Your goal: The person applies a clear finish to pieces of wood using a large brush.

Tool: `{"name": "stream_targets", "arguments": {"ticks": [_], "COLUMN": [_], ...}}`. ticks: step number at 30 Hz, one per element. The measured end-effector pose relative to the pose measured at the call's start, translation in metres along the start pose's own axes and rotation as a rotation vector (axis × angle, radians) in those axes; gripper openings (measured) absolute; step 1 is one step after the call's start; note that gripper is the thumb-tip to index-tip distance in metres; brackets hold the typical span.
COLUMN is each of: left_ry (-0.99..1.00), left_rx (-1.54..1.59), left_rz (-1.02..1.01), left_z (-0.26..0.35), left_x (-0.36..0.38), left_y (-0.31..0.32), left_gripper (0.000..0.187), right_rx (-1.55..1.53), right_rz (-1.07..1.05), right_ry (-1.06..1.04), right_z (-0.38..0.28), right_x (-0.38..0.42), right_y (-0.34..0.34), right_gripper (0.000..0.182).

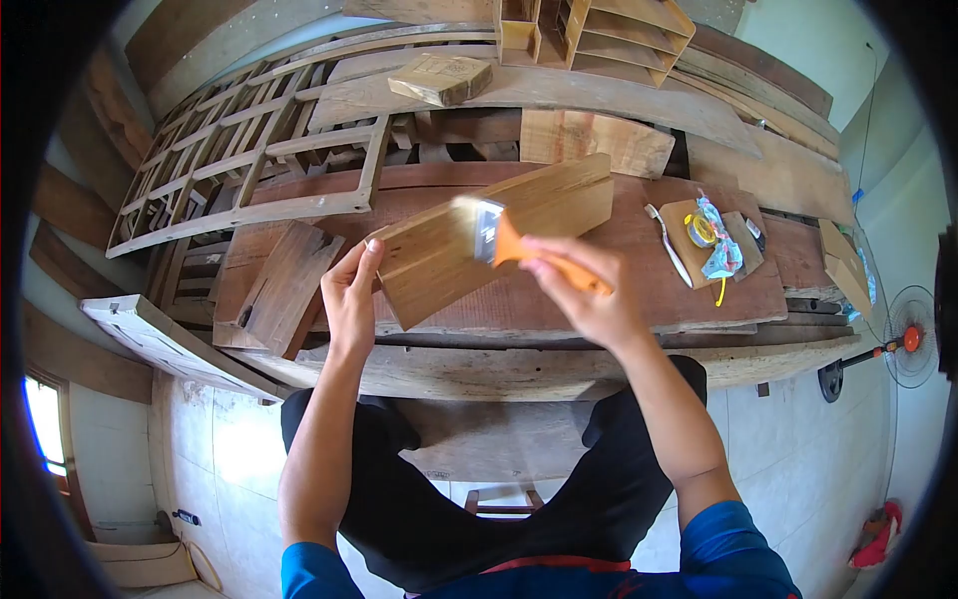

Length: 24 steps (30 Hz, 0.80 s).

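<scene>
Reddish-brown timber makes up the work surface: a broad plank bench (699,290) laid over rougher slabs, with its front edge running just beyond the person's knees. The floor below is pale tile, the walls pale plaster, and a bright window shows at the lower left. Stacked boards and a lattice frame (249,160) crowd the left and rear of the bench; a small wooden block (439,78) and a compartmented wooden rack (599,35) sit at the back. On the right of the bench lie a white-handled tool (667,240) and a small board (714,240) carrying a tape roll and a crumpled plastic wrapper. A standing fan (910,344) is at the far right, near the wall. Open room on the bench is limited to the strip directly under the work and a stretch towards the right front edge; the left side is hemmed in by loose offcuts. The wooden panel (499,235) is held raised above the bench centre, tilted with its far end higher; it is light brown, with visible grain and a stepped edge at the upper right. The left hand (351,295) grips its lower left corner, fingers curled around the edge. The right hand (584,290) is closed around the orange handle of a paintbrush (499,238), whose pale bristles lie against the panel face; the hand and brush are motion-blurred.
</scene>
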<state>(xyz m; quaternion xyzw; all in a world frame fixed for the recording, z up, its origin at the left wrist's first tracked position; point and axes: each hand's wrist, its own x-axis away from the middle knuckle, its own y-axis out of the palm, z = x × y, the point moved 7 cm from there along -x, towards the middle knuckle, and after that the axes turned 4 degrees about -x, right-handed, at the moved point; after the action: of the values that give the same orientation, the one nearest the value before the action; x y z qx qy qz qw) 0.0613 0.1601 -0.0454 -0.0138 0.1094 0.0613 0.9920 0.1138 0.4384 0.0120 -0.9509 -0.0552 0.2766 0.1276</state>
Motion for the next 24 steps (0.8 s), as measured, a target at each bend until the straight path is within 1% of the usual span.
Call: {"name": "stream_targets", "arguments": {"ticks": [2, 4, 5, 7, 10, 13, 16, 20, 24], "left_ry": [-0.026, -0.051, -0.058, -0.071, -0.046, -0.004, -0.004, -0.001, 0.016], "left_rx": [0.008, 0.019, 0.027, 0.047, 0.043, 0.031, 0.013, 0.012, 0.006], "left_rz": [0.007, 0.005, 0.003, -0.003, -0.003, -0.023, -0.027, -0.007, 0.022], "left_z": [-0.003, -0.008, -0.008, -0.009, -0.009, -0.003, -0.001, -0.005, -0.006], "left_x": [-0.001, -0.002, -0.003, -0.003, -0.003, -0.001, 0.001, -0.001, -0.001], "left_y": [-0.002, -0.003, -0.003, -0.002, -0.002, 0.002, 0.0, -0.001, -0.002], "left_gripper": [0.045, 0.047, 0.047, 0.047, 0.047, 0.047, 0.045, 0.043, 0.041], "right_rx": [0.044, 0.199, 0.155, 0.247, 0.446, 0.533, 0.434, 0.215, -0.016], "right_rz": [0.062, 0.131, 0.204, 0.292, 0.427, 0.484, 0.392, 0.273, 0.115], "right_ry": [0.089, 0.157, 0.167, 0.151, -0.055, 0.006, 0.298, 0.137, 0.104], "right_z": [0.018, 0.025, 0.04, 0.054, 0.059, 0.067, 0.075, 0.035, 0.021], "right_x": [-0.005, -0.009, -0.007, -0.007, -0.009, -0.006, -0.004, -0.008, 0.0], "right_y": [-0.029, -0.058, -0.073, -0.096, -0.119, -0.128, -0.112, -0.061, -0.018], "right_gripper": [0.026, 0.026, 0.025, 0.024, 0.024, 0.025, 0.026, 0.027, 0.029]}}
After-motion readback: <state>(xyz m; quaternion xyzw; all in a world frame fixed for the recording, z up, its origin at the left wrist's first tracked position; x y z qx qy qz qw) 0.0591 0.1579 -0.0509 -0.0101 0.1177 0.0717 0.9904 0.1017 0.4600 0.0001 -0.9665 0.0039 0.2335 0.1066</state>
